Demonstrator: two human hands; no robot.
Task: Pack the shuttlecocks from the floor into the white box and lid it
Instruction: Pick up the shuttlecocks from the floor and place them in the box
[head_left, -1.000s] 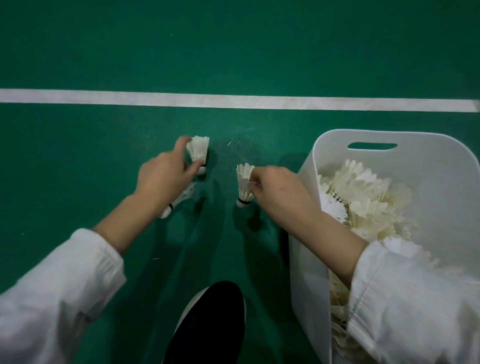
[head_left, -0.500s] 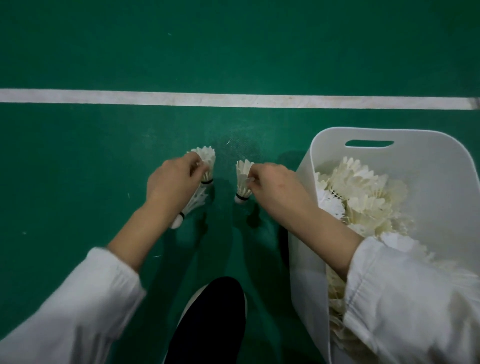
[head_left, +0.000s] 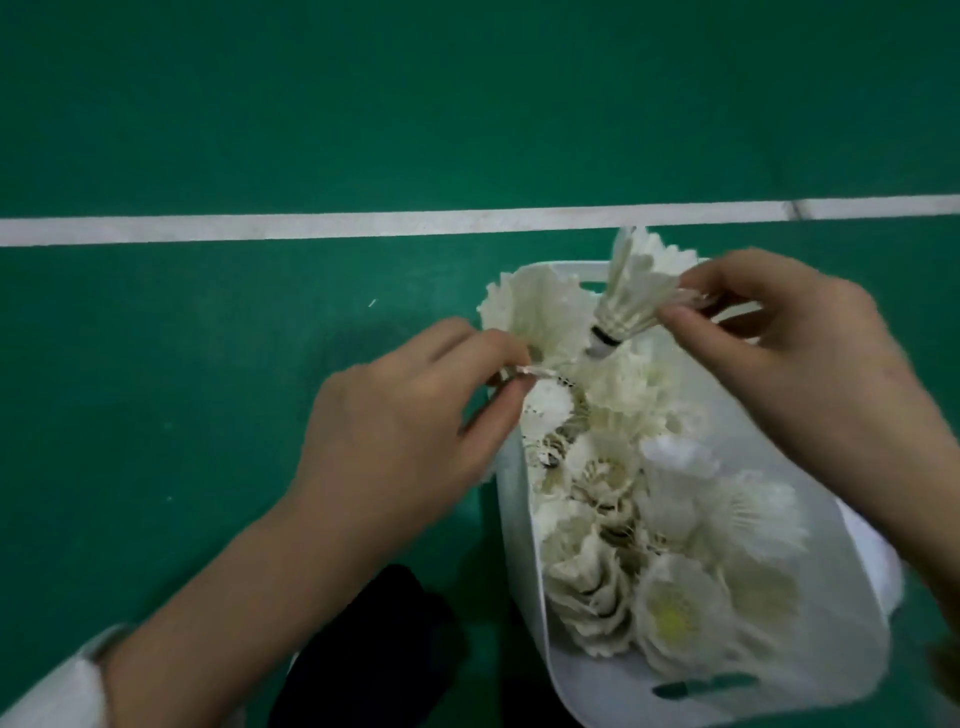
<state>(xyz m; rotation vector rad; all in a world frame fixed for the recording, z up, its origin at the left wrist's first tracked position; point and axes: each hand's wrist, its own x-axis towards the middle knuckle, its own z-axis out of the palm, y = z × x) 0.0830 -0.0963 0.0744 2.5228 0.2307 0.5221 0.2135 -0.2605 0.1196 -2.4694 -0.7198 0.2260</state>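
At the bottom edge are a white sleeve (head_left: 47, 691) and a dark shoe-like shape (head_left: 374, 649). Just beside them, the open-topped white plastic box (head_left: 524, 571) stands on the green court floor (head_left: 208, 104), heaped with white feather shuttlecocks (head_left: 649, 545). Over its left rim the left hand (head_left: 395, 431) pinches the feather edge of a blurred white shuttlecock (head_left: 535, 312). Farther off, the right hand (head_left: 810, 364) pinches a second feathered shuttlecock (head_left: 631, 293) by its skirt, cork down, above the box's far end. Beyond runs a white painted line (head_left: 311, 227).
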